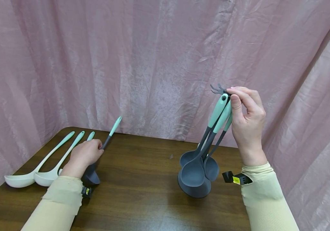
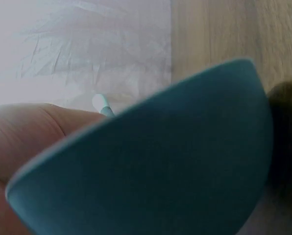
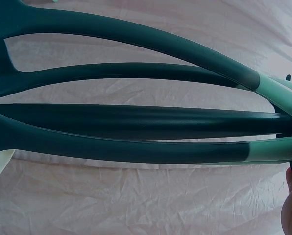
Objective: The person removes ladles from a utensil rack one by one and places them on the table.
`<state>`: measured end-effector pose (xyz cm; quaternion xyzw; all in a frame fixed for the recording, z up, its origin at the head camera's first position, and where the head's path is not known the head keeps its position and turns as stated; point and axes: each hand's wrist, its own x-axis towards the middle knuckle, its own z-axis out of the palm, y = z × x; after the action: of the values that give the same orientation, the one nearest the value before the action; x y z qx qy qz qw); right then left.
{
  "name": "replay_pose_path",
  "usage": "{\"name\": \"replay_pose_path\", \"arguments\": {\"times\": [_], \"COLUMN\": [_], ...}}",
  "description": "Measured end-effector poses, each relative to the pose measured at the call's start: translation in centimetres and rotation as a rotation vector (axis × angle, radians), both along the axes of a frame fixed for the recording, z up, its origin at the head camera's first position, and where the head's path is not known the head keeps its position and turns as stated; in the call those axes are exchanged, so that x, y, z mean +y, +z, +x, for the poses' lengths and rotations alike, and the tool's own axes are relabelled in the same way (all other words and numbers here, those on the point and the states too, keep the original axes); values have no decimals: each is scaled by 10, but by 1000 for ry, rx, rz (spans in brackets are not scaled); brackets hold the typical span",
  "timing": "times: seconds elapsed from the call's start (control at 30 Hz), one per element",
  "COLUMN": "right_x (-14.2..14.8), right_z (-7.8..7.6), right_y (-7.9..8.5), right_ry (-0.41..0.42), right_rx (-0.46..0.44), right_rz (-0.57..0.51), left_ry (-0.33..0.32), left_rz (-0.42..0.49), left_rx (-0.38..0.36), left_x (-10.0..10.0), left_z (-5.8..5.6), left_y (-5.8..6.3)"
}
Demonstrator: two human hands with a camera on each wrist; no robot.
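Note:
My left hand [image 1: 84,156] grips a dark grey ladle [image 1: 92,179] with a mint handle end, its bowl low over the table and its handle pointing away. In the left wrist view the bowl of this ladle [image 2: 175,152] fills much of the picture. My right hand [image 1: 248,112] pinches the hooked top of a dark utensil stand [image 1: 194,191]. From its hooks hang several grey ladles [image 1: 193,172] with mint handles. Up close, the right wrist view shows their shafts around the stand's post [image 3: 136,121], with fingertips at the right edge.
On the left of the brown table [image 1: 136,179] lie white ladles with mint handles: one outermost [image 1: 20,180], another beside it [image 1: 45,178], and a third mostly hidden behind my left hand. A pink curtain [image 1: 153,64] hangs behind the table and along both sides.

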<state>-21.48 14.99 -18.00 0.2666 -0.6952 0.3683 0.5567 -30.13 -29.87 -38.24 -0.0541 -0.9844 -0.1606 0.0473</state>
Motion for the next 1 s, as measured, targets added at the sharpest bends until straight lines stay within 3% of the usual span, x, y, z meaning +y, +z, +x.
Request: {"name": "replay_pose_path", "arguments": {"times": [0.27,1.0], "right_x": [0,1], "right_z": [0,-3], "right_y": [-1,-2], "right_ry": [-2,-8], "right_rx": [-1,-10], "right_rz": [5,0], "left_ry": [19,38], "left_rz": [-36,-33], "left_rx": [26,-62], "left_x": [-2,-12], "left_z": [2,1], "left_y": [-2,-6]}}
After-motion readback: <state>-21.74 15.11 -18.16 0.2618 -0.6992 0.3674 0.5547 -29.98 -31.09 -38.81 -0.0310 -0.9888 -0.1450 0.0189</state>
